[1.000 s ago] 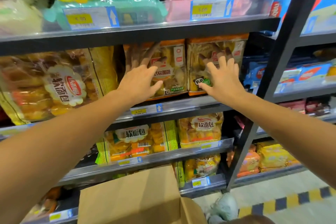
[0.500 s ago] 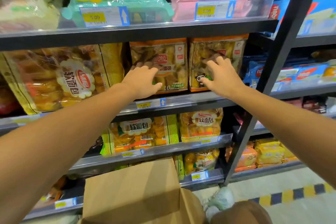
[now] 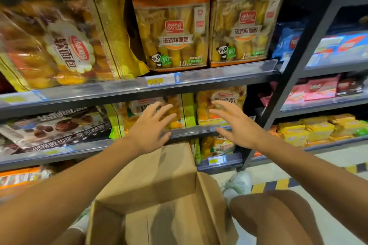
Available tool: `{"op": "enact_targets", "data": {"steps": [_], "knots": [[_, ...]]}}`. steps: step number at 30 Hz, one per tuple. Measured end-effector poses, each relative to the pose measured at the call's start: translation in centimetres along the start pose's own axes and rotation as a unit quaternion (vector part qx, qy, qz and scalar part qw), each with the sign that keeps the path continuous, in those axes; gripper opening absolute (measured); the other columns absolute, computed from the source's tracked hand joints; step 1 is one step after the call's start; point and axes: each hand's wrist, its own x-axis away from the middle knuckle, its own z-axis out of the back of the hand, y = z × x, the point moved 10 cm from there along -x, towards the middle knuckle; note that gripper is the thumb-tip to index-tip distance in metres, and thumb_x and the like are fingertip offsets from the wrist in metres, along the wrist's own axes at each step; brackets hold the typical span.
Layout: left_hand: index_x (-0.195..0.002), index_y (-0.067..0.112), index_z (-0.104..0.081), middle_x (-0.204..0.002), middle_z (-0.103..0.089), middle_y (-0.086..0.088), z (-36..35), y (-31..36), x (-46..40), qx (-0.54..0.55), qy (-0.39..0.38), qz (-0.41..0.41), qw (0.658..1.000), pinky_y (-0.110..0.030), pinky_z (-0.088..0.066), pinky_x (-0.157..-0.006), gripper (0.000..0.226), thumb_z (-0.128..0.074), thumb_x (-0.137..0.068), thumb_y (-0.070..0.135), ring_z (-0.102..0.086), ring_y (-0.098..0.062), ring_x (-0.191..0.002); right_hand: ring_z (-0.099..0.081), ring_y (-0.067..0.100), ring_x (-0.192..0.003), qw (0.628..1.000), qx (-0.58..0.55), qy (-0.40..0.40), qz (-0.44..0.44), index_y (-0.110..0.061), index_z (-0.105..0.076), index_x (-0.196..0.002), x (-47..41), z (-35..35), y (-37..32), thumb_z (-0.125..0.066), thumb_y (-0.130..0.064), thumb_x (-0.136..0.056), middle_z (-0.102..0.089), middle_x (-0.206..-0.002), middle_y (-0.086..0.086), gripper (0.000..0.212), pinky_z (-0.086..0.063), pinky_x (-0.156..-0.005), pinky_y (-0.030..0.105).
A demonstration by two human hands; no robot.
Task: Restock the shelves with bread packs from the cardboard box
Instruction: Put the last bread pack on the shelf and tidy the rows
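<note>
One view only, head-worn, wide-angle (edges bow noticeably). Looks forward and down from standing height, close to the shelves [image 3: 199, 77], which fill the upper two-thirds of the frame. Cardboard box [image 3: 159, 195] sits bottom centre, directly below the lens. Aisle floor [image 3: 298, 169] shows lower right.

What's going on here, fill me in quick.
A person is restocking bread at a store shelf. Both hands are empty with fingers spread: the left hand and right hand hang in front of the lower shelf's bread packs, above an open cardboard box on the floor. Two orange-topped bread packs stand upright side by side on the shelf above. No pack shows in the visible part of the box.
</note>
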Motion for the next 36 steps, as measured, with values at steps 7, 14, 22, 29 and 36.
{"op": "enact_targets", "data": {"steps": [7,14,22,29,36], "knots": [[-0.158,0.035,-0.015,-0.160,-0.020,-0.010,-7.0,-6.2,-0.2,-0.049,-0.181,0.146,0.971,-0.062,-0.026,-0.112,0.068,-0.039,-0.098,0.057,-0.027,-0.041,-0.140,-0.023,0.050,-0.139,0.983,0.118,-0.053,-0.130,-0.030,-0.037,-0.152,-3.0,-3.6,5.6,-0.052,-0.051,-0.097,-0.027,-0.155,0.018,0.061,-0.027,-0.115,0.058],[-0.156,0.032,-0.020,-0.156,-0.029,-0.010,-9.2,-6.5,-0.9,-0.074,-0.204,0.158,0.963,-0.057,-0.030,-0.112,0.062,-0.038,-0.101,0.053,-0.031,-0.041,-0.141,-0.045,0.042,-0.119,0.962,0.168,-0.083,-0.196,-0.016,-0.053,-0.136,-6.2,-4.4,6.9,-0.045,-0.056,-0.099,-0.053,-0.132,0.020,0.055,-0.034,-0.100,0.047],[-0.146,0.025,-0.045,-0.146,-0.038,-0.015,-8.6,-7.5,1.4,-0.039,-0.087,0.120,0.988,-0.060,-0.035,-0.102,0.060,-0.059,-0.090,0.042,-0.036,-0.044,-0.124,-0.040,0.041,-0.121,0.979,0.191,0.063,-0.017,-0.021,-0.054,-0.138,-5.9,-4.9,-0.1,-0.064,-0.034,-0.088,-0.041,-0.135,0.016,0.052,-0.033,-0.106,0.055],[-0.152,0.026,-0.039,-0.147,-0.041,-0.014,-10.4,-10.3,5.2,-0.093,-0.097,0.090,0.987,-0.057,-0.038,-0.102,0.073,-0.067,-0.084,0.033,-0.038,-0.043,-0.125,-0.045,0.035,-0.126,0.983,0.161,-0.081,0.025,-0.031,-0.053,-0.144,-9.1,-10.3,-4.7,-0.050,-0.047,-0.099,-0.044,-0.148,0.010,0.047,-0.039,-0.102,0.047],[-0.154,0.028,-0.033,-0.153,-0.031,-0.010,-9.5,-10.1,4.3,-0.078,-0.118,0.102,0.985,-0.048,-0.033,-0.108,0.065,-0.052,-0.094,0.041,-0.032,-0.039,-0.132,-0.052,0.033,-0.109,0.983,0.173,-0.066,0.010,-0.029,-0.059,-0.138,-9.6,-10.3,-4.9,-0.053,-0.042,-0.099,-0.056,-0.131,0.011,0.043,-0.044,-0.092,0.044]]}}
